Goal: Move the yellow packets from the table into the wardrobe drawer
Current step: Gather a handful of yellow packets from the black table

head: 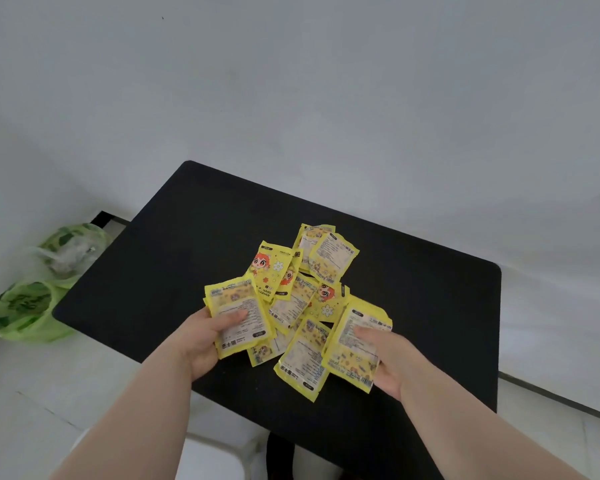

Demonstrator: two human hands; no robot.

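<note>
Several yellow packets [305,289] lie in a loose overlapping pile in the middle of a black table [174,244]. My left hand [205,337] grips a small stack of yellow packets [238,306] at the pile's left edge, thumb on top. At the right edge, my right hand [388,362] holds another stack of yellow packets [357,323], fingers on top and thumb underneath. Both stacks sit slightly above the tabletop. No wardrobe or drawer is in view.
Two green plastic bags [42,282] rest on the floor left of the table. A white wall stands behind the table. A white seat [215,459] shows below the table's near edge. Pale floor surrounds the table.
</note>
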